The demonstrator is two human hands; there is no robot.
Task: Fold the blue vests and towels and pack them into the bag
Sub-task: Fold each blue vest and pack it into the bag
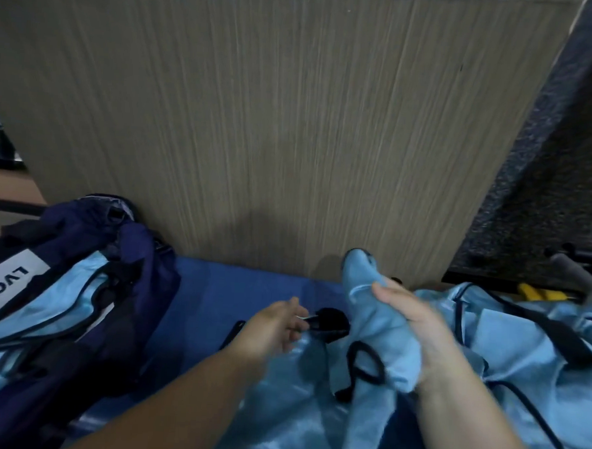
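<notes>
A: Where's the bag (141, 274)?
B: Left, on the blue sheet (212, 288), light vests (68, 291) showing inside.
A: The rest?
B: Vest pile (521, 339) at right. Right hand (416, 330)'s grip wraps a bunched vest (375, 317); left hand (272, 329) pinches a small black clip (330, 324).

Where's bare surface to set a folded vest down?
Free: the blue mat strip between the navy bag and the left hand, up to the wood panel. Crowded: right hand holds a vest; vest pile fills the right and front.
</notes>
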